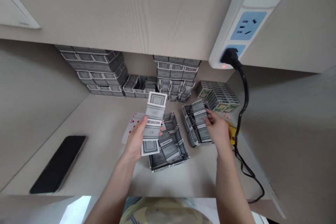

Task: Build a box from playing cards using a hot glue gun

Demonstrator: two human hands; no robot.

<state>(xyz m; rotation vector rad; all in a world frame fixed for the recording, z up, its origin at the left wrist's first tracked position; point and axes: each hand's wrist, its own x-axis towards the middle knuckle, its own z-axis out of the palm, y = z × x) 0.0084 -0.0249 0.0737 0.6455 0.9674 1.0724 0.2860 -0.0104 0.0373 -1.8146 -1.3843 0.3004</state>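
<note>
My left hand [137, 138] holds a long strip of overlapping patterned cards [154, 112], backs facing up, above the left end of an open card-built box [186, 148]. Folded card pieces [169, 147] lie inside that box. Over at the right, my right hand [216, 126] has its thumb and fingers at the edge of another patterned card strip [201, 120], which rests on a smaller card-built box [193, 139]. Beneath my left hand, face-up playing cards [130, 126] with red marks lie on the desk.
Card-built stacks [99, 66] [175, 77] line the back. A black phone [59, 164] lies left. At right are clear-cased packs [220, 94], a yellow item [232, 133] and a black cable [245, 94] hanging from a power strip [246, 24].
</note>
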